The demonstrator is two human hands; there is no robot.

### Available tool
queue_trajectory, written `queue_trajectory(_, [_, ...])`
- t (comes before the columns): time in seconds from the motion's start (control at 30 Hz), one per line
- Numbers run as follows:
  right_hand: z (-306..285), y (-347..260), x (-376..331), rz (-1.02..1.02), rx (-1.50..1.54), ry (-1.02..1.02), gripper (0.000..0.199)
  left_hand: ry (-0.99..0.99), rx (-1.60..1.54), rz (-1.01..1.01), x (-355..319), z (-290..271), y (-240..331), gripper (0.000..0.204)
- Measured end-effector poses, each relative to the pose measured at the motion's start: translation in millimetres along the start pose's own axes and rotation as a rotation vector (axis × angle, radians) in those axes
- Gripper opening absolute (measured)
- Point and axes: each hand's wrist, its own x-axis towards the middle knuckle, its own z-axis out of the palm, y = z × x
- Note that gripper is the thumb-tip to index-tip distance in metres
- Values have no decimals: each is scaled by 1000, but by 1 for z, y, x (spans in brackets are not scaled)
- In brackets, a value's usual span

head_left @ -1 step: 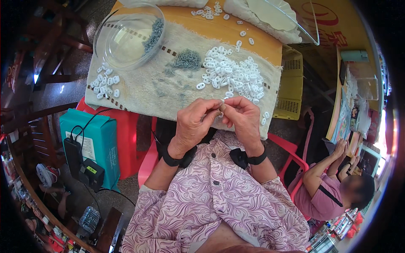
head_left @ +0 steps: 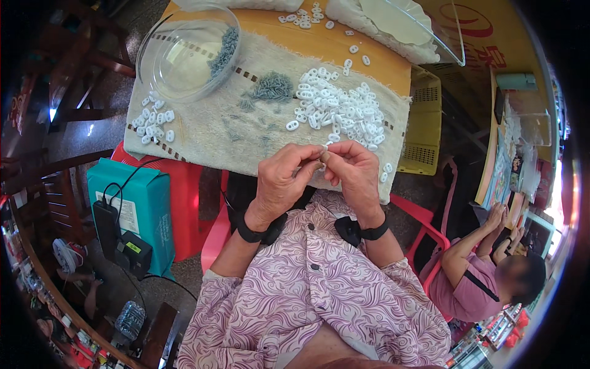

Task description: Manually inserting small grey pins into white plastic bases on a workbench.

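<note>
Above the front edge of the cloth, my left hand (head_left: 284,175) and my right hand (head_left: 352,172) meet with thumbs and fingertips pinched together. Whatever they hold is tiny and mostly covered by the fingers. Just beyond them lies a large heap of white oval plastic pieces with two holes (head_left: 344,107). Left of that heap is a small pile of short grey-blue pieces (head_left: 273,87), like plugs or pins, with a few strays nearer me. A smaller group of white pieces (head_left: 152,125) rests at the cloth's left side.
A clear round bowl (head_left: 166,86) with grey-blue pieces stands at far left on the beige cloth (head_left: 203,138). White bags (head_left: 384,27) lie at the back. A yellow crate (head_left: 424,123) is right of the table, a teal box (head_left: 138,209) left. Another person (head_left: 470,280) sits at right.
</note>
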Motion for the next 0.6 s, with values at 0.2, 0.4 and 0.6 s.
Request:
queue_trajectory(0.2, [-5,2,2,29,153,-51,11,23,-40,28,-2,1,2,25])
queue_trajectory(0.4, [-6,3,2,41,229,-81,9,19,-66,74,-1,0,5,22])
queue_trajectory(0.6, [-6,8,0,-20,225,-63,9,-11,-100,108,1,-2,6,23])
